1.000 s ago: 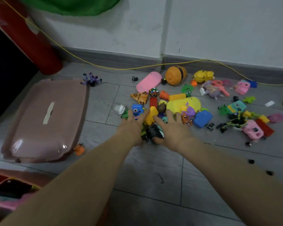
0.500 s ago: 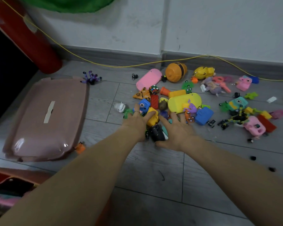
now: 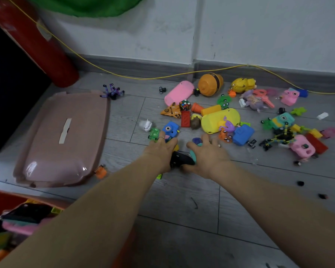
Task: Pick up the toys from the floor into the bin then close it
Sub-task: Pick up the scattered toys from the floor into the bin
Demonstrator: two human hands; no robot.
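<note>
Nearest, at lower left, red plastic bin (image 3: 0,202) already holding toys. Ahead on grey tiled floor (image 3: 182,200), left hand (image 3: 161,151) and right hand (image 3: 207,155) cupped from both sides around a small cluster, fingers curled on black toy car (image 3: 180,159). Left of these, pink plastic lid (image 3: 64,136) lying flat. Farther off, colourful toy pile (image 3: 220,120) spread toward white wall (image 3: 259,29).

Lid (image 3: 62,138) lies left of the toys (image 3: 220,120); bin (image 3: 17,225) sits nearer, lower left.
</note>
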